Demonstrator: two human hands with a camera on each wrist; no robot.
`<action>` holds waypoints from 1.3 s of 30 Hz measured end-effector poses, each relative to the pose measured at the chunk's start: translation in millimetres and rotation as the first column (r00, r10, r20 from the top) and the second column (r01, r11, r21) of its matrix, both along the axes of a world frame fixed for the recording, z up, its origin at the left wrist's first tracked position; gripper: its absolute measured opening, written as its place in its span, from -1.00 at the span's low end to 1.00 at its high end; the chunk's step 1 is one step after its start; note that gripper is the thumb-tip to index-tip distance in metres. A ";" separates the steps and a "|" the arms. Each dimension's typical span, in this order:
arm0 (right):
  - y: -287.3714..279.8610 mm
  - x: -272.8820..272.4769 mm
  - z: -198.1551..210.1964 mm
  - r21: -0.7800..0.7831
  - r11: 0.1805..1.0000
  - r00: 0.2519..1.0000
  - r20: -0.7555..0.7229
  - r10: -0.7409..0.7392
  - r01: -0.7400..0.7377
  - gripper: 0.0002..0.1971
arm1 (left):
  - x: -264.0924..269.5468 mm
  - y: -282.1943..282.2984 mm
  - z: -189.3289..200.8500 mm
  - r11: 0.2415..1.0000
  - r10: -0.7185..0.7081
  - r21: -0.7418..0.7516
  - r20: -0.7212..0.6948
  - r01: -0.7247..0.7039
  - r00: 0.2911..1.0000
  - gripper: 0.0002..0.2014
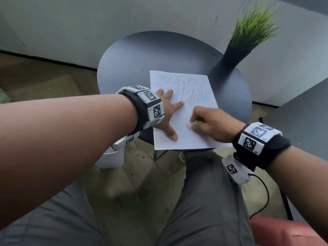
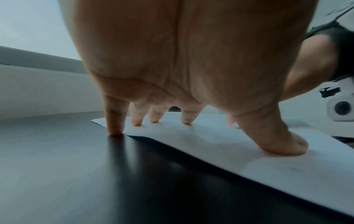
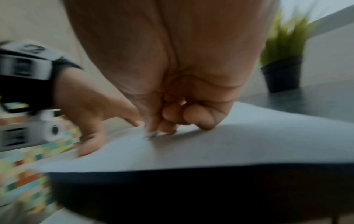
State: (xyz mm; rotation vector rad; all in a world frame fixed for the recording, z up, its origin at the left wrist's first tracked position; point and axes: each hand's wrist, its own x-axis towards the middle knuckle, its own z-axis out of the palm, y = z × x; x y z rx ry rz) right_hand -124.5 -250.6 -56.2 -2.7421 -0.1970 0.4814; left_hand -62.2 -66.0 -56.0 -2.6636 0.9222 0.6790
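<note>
A white sheet of paper (image 1: 188,139) with grey pencil scribbles on its upper half lies on a round dark table (image 1: 133,59). My left hand (image 1: 170,118) presses flat on the sheet's left side with fingers spread. In the left wrist view the left hand's fingertips (image 2: 185,121) and thumb rest on the paper (image 2: 210,141). My right hand (image 1: 190,124) pinches a small pale eraser (image 1: 188,125) against the sheet's lower middle. In the blurred right wrist view the eraser (image 3: 152,134) touches the paper (image 3: 229,144) under the curled right fingers (image 3: 199,119).
A black vase (image 1: 229,63) with green grass stands at the table's back right edge, close to the paper's corner. A second dark tabletop (image 1: 301,112) lies at the right. A white object (image 1: 111,157) sits on the floor beneath the table's near edge.
</note>
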 end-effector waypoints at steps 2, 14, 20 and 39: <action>-4.9 4.2 -3.0 -0.081 0.990 0.990 0.093 -0.110 0.117 -0.89 | 1.6 -0.5 -0.9 1.000 0.006 0.003 0.002 -0.006 1.000 0.26; 15.9 -19.7 -3.8 -0.040 0.989 0.985 0.091 0.145 -0.141 -0.91 | 2.0 -2.9 -5.3 0.999 0.008 0.033 0.010 -0.008 1.000 0.38; 7.9 -12.4 2.0 -0.059 0.997 0.997 0.053 0.049 -0.046 -0.92 | 3.6 -3.6 -4.9 0.999 0.007 0.039 0.006 -0.007 1.000 0.39; -3.7 3.4 1.2 -0.074 0.997 1.000 0.021 -0.018 0.020 -0.88 | 0.5 0.4 -3.8 1.000 0.003 0.025 -0.022 -0.002 1.000 0.34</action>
